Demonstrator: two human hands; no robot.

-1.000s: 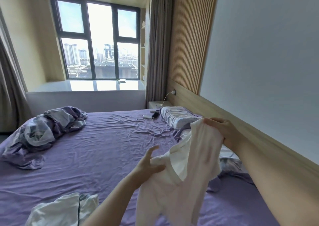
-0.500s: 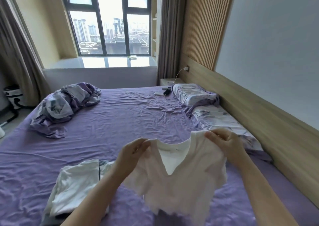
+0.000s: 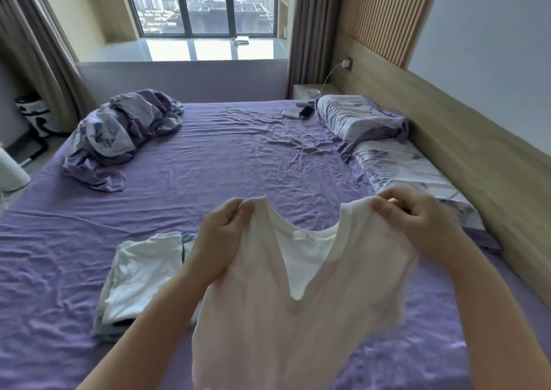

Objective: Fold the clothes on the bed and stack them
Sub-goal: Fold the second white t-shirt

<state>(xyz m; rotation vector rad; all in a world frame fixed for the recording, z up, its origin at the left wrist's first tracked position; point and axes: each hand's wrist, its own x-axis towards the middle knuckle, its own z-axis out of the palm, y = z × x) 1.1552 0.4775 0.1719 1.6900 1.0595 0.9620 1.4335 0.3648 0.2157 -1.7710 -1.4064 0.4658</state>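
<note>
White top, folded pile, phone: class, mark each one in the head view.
white top (image 3: 298,330), head view, on its front panel below the neckline.
folded pile (image 3: 140,273), head view, on the top white garment.
phone (image 3: 306,111), head view, on its dark screen.

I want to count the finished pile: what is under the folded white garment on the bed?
Under the folded white garment a grey layer shows at the near edge, with a grey-blue strip at the far right. How many pieces lie below is covered.
</note>
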